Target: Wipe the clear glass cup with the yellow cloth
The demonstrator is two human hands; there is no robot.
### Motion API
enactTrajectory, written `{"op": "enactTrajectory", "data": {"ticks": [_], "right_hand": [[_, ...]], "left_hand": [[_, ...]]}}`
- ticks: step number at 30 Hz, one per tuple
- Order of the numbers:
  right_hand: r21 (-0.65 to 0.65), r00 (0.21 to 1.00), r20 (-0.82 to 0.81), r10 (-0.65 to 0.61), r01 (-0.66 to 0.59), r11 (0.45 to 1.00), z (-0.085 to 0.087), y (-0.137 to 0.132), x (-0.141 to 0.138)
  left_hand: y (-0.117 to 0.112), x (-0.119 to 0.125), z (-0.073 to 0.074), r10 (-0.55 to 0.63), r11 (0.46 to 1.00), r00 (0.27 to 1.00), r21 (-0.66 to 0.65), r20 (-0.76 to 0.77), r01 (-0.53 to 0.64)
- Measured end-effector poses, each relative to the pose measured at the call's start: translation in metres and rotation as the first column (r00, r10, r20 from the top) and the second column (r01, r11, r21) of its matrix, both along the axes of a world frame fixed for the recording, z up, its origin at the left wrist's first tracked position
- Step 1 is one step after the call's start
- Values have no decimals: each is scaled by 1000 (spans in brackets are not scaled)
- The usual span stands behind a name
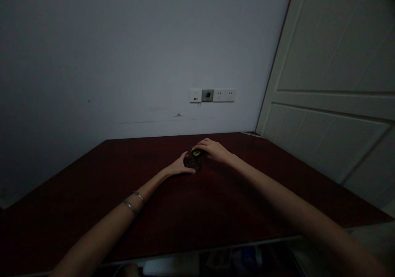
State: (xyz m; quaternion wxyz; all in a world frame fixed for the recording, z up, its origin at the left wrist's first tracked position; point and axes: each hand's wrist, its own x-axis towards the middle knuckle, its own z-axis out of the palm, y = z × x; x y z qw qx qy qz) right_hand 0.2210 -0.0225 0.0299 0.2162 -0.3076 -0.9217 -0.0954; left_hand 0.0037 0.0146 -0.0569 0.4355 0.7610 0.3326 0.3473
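In the head view, my left hand (pixel 180 166) curves its thumb and fingers round a small, dark, see-through round dish (pixel 194 164) on the tabletop. My right hand (pixel 210 148) grips a small dark round container (pixel 196 152) with a yellow patch on its visible face. That container is tilted just above the far side of the dish; whether the two touch, I cannot tell. Dim light hides what lies inside the dish.
A dark red wooden table (pixel 138 157) stands against a pale wall with several sockets (pixel 224 95). To the right is a white panelled door (pixel 324 79). Below the table's near edge, an open drawer or shelf holds a white item (pixel 171 265) and other dim things.
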Motion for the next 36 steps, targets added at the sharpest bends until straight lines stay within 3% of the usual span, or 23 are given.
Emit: {"op": "enactTrajectory", "data": {"ticks": [4,7,10,17,23,29,36], "right_hand": [[136,957,281,66,-108,985,0,4,-11],[159,918,376,128,-199,967,-6,8,-15],[158,908,396,138,-216,964,-10,11,-15],[54,880,417,227,-273,960,-12,15,-8],[4,849,448,279,-314,949,-11,18,-9],[48,784,523,335,-419,907,-10,29,-16],[153,815,505,284,-409,900,-15,25,-12]], "left_hand": [[-2,7,4,-29,998,1000,57,-6,29],[-3,7,5,-33,997,999,75,-32,35],[-4,6,3,-36,994,997,97,-62,42],[-8,4,2,96,994,982,69,-163,-86],[-9,4,4,113,991,973,88,-203,-97],[-10,3,4,127,990,970,90,-208,-110],[-10,7,2,61,996,988,77,-140,-51]]}}
